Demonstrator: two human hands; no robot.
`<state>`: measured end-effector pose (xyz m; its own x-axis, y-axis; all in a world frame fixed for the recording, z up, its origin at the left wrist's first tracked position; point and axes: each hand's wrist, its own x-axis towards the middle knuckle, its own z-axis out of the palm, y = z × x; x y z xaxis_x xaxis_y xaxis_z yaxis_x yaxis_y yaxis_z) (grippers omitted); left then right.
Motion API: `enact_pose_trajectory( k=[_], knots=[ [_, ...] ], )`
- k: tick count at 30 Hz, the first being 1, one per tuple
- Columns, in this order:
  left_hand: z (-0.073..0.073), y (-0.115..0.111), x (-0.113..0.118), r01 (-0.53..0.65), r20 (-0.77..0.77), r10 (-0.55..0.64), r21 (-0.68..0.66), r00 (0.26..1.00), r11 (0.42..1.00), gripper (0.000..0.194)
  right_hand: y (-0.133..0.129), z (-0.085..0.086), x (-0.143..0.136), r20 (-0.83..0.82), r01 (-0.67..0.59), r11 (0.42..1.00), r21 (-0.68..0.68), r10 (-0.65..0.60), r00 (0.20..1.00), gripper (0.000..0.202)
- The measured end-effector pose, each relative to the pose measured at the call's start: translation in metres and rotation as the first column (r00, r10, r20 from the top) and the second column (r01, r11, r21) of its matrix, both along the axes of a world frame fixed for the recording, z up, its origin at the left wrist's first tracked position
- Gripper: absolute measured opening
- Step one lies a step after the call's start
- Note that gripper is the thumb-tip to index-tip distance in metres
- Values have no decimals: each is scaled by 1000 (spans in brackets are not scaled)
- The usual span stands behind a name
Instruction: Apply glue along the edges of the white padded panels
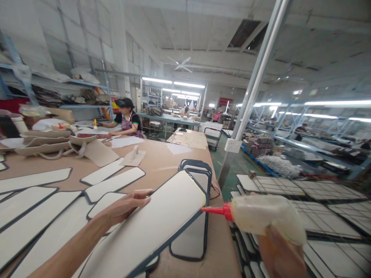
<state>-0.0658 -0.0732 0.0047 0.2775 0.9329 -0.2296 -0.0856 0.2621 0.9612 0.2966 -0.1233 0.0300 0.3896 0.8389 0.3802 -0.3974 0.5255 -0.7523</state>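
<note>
My left hand (127, 206) grips the left edge of a long white panel (150, 227) with rounded corners and a dark border. The panel is tilted, its far end raised over a stack of similar panels (189, 241). In my right hand (279, 251) lies a squeeze bottle (266, 214) of cloudy, yellowish liquid, held on its side. Its red nozzle (214, 210) points left, with the tip at the panel's right edge near the far corner. A thin yellowish line shows along that rounded corner.
More bordered panels (37, 216) cover the table's left side. Beige bag pieces (55, 144) lie farther back, near a seated co-worker (127, 119). Panels on wire racks (319, 216) stand to the right, beside a metal post (246, 104).
</note>
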Motion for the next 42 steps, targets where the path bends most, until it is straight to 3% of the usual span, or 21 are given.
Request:
enact_pose_trajectory(
  k=[4,14,26,42],
  knots=[
    [-8,3,15,6,44,-5,-18,999,1000,60,2,1,-6,-76,121,990,-67,-126,989,65],
    [-24,11,32,-90,110,101,-101,989,991,64,7,-4,-8,-60,173,984,-49,-176,983,59],
    [-20,4,49,-173,151,191,-125,970,977,68,3,-13,-18,-8,75,995,-66,-76,997,60],
    [-22,1,47,-223,242,245,-116,939,968,48,-8,-24,-26,47,-84,989,-120,90,995,64]
  ],
)
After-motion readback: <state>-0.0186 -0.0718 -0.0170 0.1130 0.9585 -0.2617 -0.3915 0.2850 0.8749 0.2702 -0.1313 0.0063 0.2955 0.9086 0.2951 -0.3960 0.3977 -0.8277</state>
